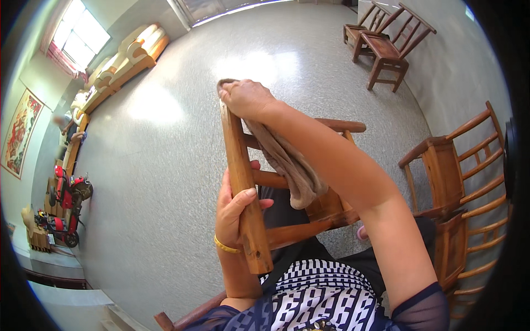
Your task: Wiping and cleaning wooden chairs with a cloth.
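In the head view, a small wooden stool [259, 187] is being held up over the person's lap, tipped on its side, so that one long leg is pointing from near the belly up and away. The leg is being gripped low down by the left hand [234, 212]. Its fingers are being wrapped around the wood, with the thumb lying across the front, so the hand is clamped on the stool. A thin yellow bangle [226, 246] is being worn on that wrist.

The top end of the same leg is being pressed by the right hand [245, 99]. A brown cloth [287, 163] is being held under this hand. The fingers are being curled down together over the cloth and the end of the leg. The rest of the cloth is hanging down along the forearm and over the stool's cross bars.

A blue and white patterned top [320, 298] is being worn by the person.

Wooden chairs [447, 182] are standing just beside the person on the right. Two more wooden chairs [386, 47] are standing far off by the wall. Pale sofas [124, 60] are lined up on the left, near a bright window [80, 36]. A red scooter [66, 207] is parked at the left edge, on the shiny grey floor [165, 165].
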